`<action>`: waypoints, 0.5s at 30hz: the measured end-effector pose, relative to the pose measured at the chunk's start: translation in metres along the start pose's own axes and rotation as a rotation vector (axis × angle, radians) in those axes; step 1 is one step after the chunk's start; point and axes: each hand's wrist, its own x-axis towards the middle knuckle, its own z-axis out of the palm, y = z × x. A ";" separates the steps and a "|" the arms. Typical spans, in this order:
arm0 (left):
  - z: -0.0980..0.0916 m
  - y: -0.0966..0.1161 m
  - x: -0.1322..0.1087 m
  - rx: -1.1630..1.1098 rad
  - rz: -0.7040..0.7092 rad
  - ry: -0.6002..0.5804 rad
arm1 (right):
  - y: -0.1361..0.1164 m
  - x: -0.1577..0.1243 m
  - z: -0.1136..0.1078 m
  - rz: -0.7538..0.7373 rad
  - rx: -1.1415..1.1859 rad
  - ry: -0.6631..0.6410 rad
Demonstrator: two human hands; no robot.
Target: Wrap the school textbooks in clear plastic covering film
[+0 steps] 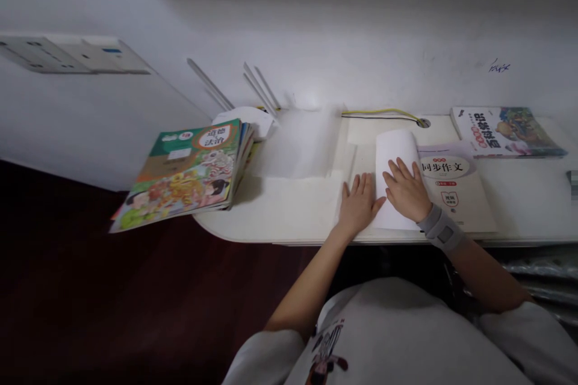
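Observation:
A workbook (467,198) with a pale cover and black Chinese lettering lies on the white desk. Over its left part sits a white folded flap (395,144), and my right hand (407,190) presses flat on it with fingers spread. A grey band wraps the right wrist. Just left of the flap, my left hand (357,206) rests palm down, fingers stretched out, on what looks like a clear plastic cover edge. Neither hand grips anything. Further left lies a stack of translucent plastic sheets (300,144).
A pile of colourful books (185,171) overhangs the desk's left end. Another book (508,131) lies at the back right. A yellow cable (383,111) runs along the wall to a desk hole. Wall sockets (72,54) are at upper left. The white desk (271,210) has a rounded left corner.

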 end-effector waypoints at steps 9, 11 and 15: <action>-0.001 0.001 0.000 0.050 0.009 0.001 | 0.001 0.002 -0.003 -0.040 -0.030 -0.060; -0.001 0.002 -0.001 0.057 0.016 -0.003 | 0.014 0.018 -0.006 -0.014 -0.031 -0.063; -0.001 0.002 -0.001 0.055 0.006 -0.009 | 0.053 0.066 -0.006 0.137 0.014 -0.114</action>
